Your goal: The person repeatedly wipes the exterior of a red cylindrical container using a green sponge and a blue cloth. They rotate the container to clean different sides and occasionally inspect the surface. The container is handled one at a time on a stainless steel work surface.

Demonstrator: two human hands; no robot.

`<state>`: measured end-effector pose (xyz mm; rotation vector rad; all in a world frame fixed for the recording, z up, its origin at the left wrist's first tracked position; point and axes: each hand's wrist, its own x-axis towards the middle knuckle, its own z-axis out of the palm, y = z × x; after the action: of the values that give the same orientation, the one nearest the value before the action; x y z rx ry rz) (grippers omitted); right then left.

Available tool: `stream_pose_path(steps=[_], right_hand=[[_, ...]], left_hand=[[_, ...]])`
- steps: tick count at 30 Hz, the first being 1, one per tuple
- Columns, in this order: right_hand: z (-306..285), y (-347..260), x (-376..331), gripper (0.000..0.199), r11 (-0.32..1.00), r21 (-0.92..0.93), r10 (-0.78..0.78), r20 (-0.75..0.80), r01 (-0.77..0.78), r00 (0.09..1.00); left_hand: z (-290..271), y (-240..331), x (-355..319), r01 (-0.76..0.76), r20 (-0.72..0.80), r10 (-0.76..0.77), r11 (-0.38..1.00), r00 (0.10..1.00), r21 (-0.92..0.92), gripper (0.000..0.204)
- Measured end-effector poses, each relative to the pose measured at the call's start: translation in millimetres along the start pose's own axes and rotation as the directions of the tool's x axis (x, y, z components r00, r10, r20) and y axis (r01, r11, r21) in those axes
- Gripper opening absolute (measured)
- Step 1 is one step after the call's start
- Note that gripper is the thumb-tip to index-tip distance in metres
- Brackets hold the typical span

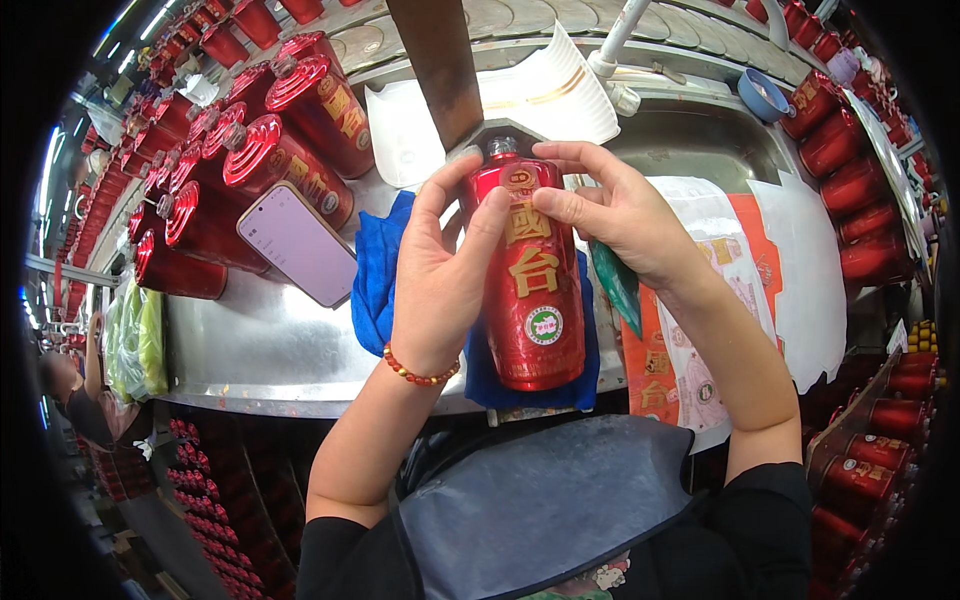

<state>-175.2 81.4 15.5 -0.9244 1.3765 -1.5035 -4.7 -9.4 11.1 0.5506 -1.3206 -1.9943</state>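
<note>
A glossy red bottle [533, 340] with gold lettering and a round green-and-white emblem lies on a blue cloth [590, 375], its neck pointing away from me. My left hand [445, 250] grips the left side of its shoulder, thumb on the front. On the other side, my right hand [625, 215] has thumb and fingers closed at the shoulder, pressing near a small gold label [519, 178]. Below my right hand a pointed green piece [614, 285] sticks out; whether it is held or just lying there I cannot tell.
Several red bottles [285, 165] and a phone [297, 245] stand at the left. Printed label sheets [700, 300] lie at the right. A brown post [435, 70] rises ahead beside a white tray [550, 90]. Farther right are a sink [700, 130], a blue bowl [763, 95] and stacked bottles.
</note>
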Motion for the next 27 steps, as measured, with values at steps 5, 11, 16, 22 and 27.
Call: stream_pose_path(steps=[5, 11, 16, 22, 27], right_hand=[[-2.1, -4.3, -2.0, 0.054, 0.997, 0.023, 0.078, 0.060, -0.080, 0.995], [-2.4, -5.1, 0.1, 0.056, 0.996, 0.026, 0.085, 0.070, -0.087, 0.994], [-1.7, -4.7, 0.7, 0.055, 0.994, 0.044, 0.094, 0.078, -0.097, 0.993], [-1.3, -4.9, 0.8, 0.055, 0.994, 0.039, 0.102, 0.077, -0.106, 0.992], [0.8, 0.0, 1.9, 0.057, 0.995, 0.090, 0.038, 0.027, -0.040, 0.999]], left_hand=[[0.6, -1.8, 0.8, -0.003, -0.018, 0.004, 1.000, 1.000, 0.023, 0.047], [-2.1, -1.4, 4.0, 0.019, -0.021, -0.020, 0.999, 1.000, -0.045, 0.041], [-0.2, -2.5, 6.3, 0.036, -0.018, -0.037, 0.999, 0.999, -0.031, 0.037], [-2.8, -3.5, 7.5, 0.049, -0.016, -0.050, 0.995, 0.999, -0.087, 0.036], [0.5, -3.8, 8.0, 0.032, -0.041, -0.032, 0.999, 0.999, -0.001, 0.040]])
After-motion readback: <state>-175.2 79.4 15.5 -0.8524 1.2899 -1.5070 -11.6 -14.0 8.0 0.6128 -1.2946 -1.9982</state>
